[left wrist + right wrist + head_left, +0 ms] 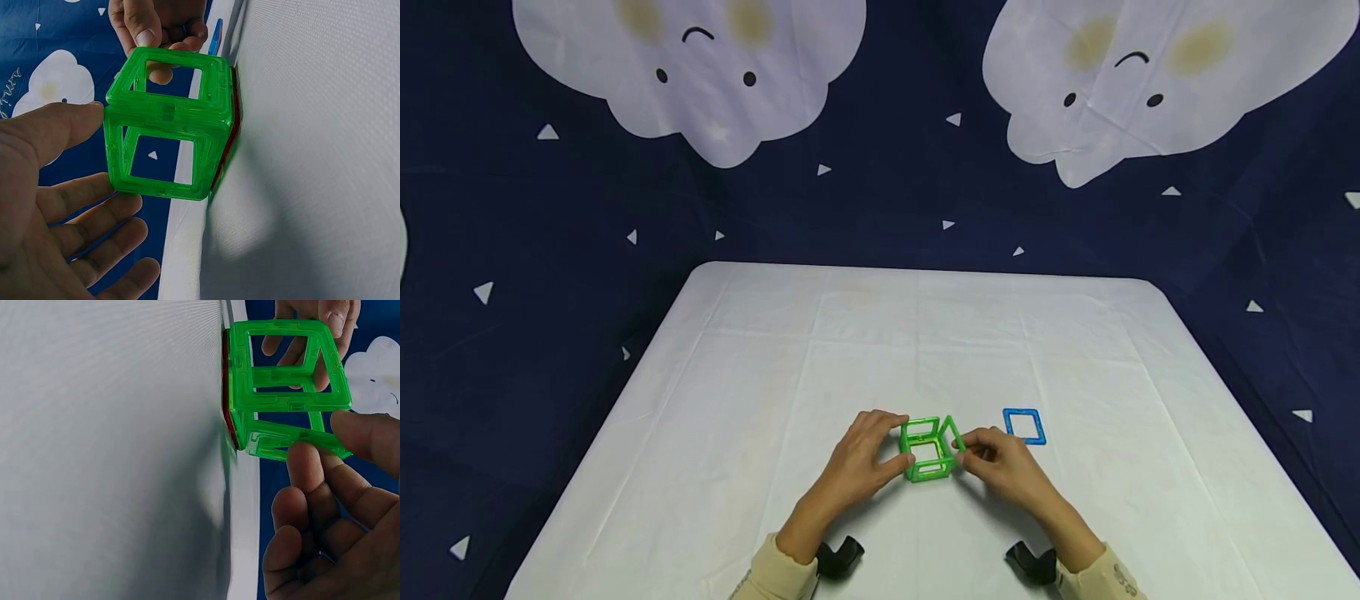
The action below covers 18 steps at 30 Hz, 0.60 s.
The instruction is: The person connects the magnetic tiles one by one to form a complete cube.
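A small box of green magnetic tiles (165,112) stands on the white table, a red tile (227,381) along its base. My left hand (859,457) holds the box's left side between thumb and index finger, the other fingers spread in the left wrist view. With thumb and fingertips my right hand (1009,471) pinches a green square tile (957,433) on the box's right side. That tile leans outward at its top, its lower edge at the base. Just behind the right hand a blue square tile (1041,425) lies flat.
The white-covered table (760,367) reaches out to all sides of the box. Behind it hangs a dark blue cloth (887,200) with clouds and small triangles. A black wrist mount (840,557) shows at the left wrist, another black mount (1032,563) at the right.
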Available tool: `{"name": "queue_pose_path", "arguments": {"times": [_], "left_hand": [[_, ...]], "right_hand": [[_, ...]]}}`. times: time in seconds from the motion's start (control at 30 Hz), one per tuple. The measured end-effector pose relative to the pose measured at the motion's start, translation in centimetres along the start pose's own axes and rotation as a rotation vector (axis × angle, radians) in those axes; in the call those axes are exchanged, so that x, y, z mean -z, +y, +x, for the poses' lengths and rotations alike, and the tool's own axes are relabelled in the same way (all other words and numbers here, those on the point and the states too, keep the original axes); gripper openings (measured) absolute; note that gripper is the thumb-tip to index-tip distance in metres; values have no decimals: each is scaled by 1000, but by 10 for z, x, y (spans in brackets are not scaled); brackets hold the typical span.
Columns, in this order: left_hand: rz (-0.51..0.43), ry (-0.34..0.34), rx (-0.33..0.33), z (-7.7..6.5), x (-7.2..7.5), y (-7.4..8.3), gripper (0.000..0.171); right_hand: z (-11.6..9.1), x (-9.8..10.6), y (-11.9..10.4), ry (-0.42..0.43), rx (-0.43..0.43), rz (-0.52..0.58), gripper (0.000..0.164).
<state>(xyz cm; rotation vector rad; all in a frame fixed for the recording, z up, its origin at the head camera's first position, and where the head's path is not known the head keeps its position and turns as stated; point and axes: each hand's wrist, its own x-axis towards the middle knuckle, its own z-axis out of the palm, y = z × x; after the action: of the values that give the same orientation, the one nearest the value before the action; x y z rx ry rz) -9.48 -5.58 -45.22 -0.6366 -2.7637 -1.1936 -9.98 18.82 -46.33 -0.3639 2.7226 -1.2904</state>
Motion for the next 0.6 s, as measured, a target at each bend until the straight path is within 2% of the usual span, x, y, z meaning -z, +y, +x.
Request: {"name": "queue_pose_path", "arguments": {"times": [0.6], "left_hand": [[-3,-1,-8,0,1,0,45]], "right_hand": [[-2,1,-1,-30,21,51,19]]}}
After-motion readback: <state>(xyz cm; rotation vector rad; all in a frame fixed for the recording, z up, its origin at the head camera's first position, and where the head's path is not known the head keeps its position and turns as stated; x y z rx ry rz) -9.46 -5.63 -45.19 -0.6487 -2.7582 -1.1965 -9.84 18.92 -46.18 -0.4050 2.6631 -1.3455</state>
